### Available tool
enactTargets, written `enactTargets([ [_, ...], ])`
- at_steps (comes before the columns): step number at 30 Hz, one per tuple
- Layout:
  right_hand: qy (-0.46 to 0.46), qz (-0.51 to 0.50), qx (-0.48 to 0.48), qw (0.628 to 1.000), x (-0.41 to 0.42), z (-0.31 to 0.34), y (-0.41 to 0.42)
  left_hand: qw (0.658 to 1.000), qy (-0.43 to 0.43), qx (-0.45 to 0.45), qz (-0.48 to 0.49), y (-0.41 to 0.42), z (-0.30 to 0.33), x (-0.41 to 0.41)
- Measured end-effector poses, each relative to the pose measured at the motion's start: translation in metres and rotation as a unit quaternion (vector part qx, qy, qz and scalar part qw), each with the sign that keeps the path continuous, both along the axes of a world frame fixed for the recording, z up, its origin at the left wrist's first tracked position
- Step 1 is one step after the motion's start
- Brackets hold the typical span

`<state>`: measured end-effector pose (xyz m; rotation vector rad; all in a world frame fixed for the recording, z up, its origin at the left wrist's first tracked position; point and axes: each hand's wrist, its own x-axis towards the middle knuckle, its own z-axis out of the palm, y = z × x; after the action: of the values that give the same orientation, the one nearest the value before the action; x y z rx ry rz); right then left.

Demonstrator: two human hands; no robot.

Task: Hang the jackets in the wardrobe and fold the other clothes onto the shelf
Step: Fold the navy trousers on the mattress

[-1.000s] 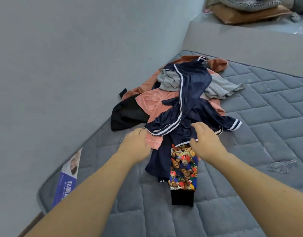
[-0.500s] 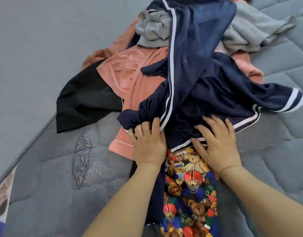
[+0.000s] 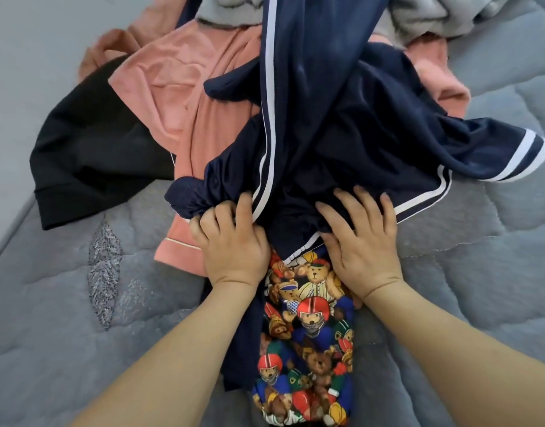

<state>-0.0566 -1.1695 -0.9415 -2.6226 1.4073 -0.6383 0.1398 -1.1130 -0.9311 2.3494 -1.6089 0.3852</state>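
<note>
Curled since a moment ago, left hand (image 3: 232, 248) bunches the navy jacket (image 3: 326, 124); right hand (image 3: 362, 241) presses it, fingers (image 3: 362, 204) spread.

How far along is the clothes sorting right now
Nothing looks done: all the clothes lie piled on the mattress. In hand: the left hand grips the navy garment, the right hand presses on it. Left: the pink, black, grey and bear-print pieces.

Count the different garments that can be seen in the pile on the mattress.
5 told by colour: navy striped on top, teddy-bear print beneath, pink left, black far left, grey behind. More may be hidden.
</note>
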Motion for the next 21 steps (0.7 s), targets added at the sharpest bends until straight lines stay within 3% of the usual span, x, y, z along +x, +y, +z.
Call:
enactTargets([
  [8, -0.006, 0.082, -0.102, 0.991, 0.001, 0.0, -0.002, 0.999, 0.015, -0.05, 0.001, -0.001, 0.0, 0.0],
  [11, -0.029, 0.068, -0.124, 0.989, 0.003, 0.014, 0.004, 0.994, 0.089, -0.069, 0.013, 0.0, 0.009, 0.005],
  [14, -0.071, 0.024, -0.044, 0.996, -0.001, 0.041, 0.034, 0.971, 0.222, -0.085, 0.022, 0.009, 0.027, 0.008],
  [17, -0.083, 0.055, 0.023, 0.995, -0.018, 0.06, 0.11, 0.888, 0.437, -0.13, 0.061, 0.042, 0.051, 0.007],
  [19, -0.003, 0.091, 0.077, 0.993, -0.039, 0.07, 0.177, 0.827, 0.526, -0.166, 0.104, 0.087, 0.072, 0.005],
  [21, 0.097, 0.083, 0.118, 0.985, -0.068, 0.076, 0.231, 0.742, 0.626, -0.155, 0.181, 0.145, 0.083, 0.0],
])
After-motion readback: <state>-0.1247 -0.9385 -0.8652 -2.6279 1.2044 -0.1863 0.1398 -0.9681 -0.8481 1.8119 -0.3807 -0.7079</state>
